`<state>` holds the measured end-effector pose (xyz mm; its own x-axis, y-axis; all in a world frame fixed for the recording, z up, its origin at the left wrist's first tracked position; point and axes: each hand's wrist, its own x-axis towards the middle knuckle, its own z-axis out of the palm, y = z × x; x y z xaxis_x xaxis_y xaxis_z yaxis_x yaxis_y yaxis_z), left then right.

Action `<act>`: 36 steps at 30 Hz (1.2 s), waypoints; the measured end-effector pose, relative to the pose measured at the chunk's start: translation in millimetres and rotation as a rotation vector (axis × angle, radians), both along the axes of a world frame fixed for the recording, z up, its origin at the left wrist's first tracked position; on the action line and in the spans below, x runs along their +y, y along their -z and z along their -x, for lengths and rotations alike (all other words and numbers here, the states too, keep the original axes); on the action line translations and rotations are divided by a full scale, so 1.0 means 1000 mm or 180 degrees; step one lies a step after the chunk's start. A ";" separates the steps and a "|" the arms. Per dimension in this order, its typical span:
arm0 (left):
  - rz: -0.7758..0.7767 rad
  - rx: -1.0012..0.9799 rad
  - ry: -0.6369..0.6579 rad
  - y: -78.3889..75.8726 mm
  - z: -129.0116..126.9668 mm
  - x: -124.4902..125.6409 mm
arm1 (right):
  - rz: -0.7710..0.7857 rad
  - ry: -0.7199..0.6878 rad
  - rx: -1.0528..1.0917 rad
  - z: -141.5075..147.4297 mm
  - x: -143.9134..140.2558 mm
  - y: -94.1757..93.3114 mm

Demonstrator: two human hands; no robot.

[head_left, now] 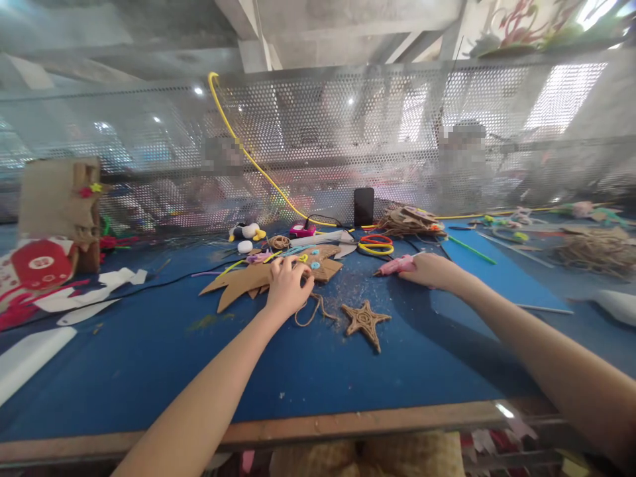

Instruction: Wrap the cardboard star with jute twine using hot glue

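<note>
My right hand (431, 271) is closed around a pink glue gun (396, 265), whose nozzle points left just above the table. My left hand (289, 286) rests over a pile of cut cardboard pieces (243, 281), its fingers bent and spaced apart. Close to those fingertips is a small yellow button (303, 258), and blue buttons (315, 265) lie just right of the hand. A loose strand of twine (318, 308) trails beside my left wrist. Between the hands, nearer to me, a star wrapped in brown twine (365, 322) lies flat on the blue table.
Yellow and red cord coils (376, 245), a black phone (364, 207) and stacked brown shapes (411, 220) stand at the back, before a perforated metal screen (318, 146). White scraps (104, 288) and a cardboard box (59, 205) are at left. A blue sheet (501, 275) lies right.
</note>
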<state>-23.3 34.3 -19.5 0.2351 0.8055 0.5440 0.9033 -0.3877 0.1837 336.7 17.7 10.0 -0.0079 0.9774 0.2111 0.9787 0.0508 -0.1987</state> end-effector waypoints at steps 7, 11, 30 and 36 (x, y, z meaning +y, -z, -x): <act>-0.0058 -0.0011 -0.0019 -0.001 0.001 0.001 | 0.0040 0.0261 -0.0234 -0.005 0.004 0.010; -0.0135 -0.0063 0.0005 -0.004 0.002 0.002 | -0.0023 0.0337 -0.0174 -0.007 0.006 0.011; -0.0489 -0.0318 0.0263 0.004 0.004 0.013 | -0.0507 0.0351 0.0804 0.008 0.015 0.023; -0.0472 -0.0341 0.0129 0.005 0.004 0.016 | -0.0460 0.0190 0.0770 0.009 0.024 0.032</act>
